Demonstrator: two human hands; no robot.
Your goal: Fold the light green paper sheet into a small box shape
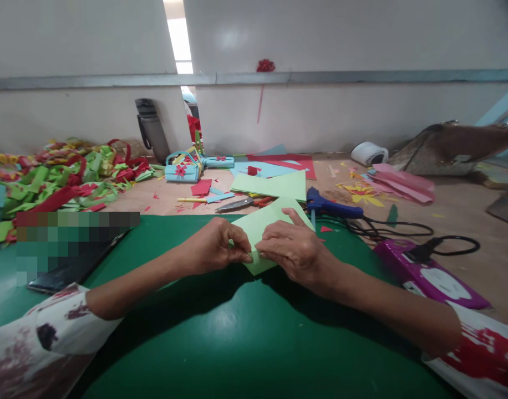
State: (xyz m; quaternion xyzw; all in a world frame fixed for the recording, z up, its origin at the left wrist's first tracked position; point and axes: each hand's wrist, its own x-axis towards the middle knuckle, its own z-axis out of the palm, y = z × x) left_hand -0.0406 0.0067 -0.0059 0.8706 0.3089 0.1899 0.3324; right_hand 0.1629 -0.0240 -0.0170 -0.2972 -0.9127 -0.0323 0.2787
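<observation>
Green mat [229, 332], pale wall [341, 116], hands [218, 246] [293, 249] on paper [264, 217]

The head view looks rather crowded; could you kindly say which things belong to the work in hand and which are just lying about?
Belonging to the work: light green sheet, touched by left hand and right hand; green surface beneath; probably the matching stack behind.

Apparently just lying about: grey bottle, brown handbag, white roll, scrap pile.

Light green sheet [268, 213], partly concealed by the right hand [293, 246]. Flat black object [77, 269], upper part obscured by pixelation. Scrap heap [71, 174], truncated at left. Left sleeve [58, 338] and right sleeve [482, 346], cut off by the frame.
</observation>
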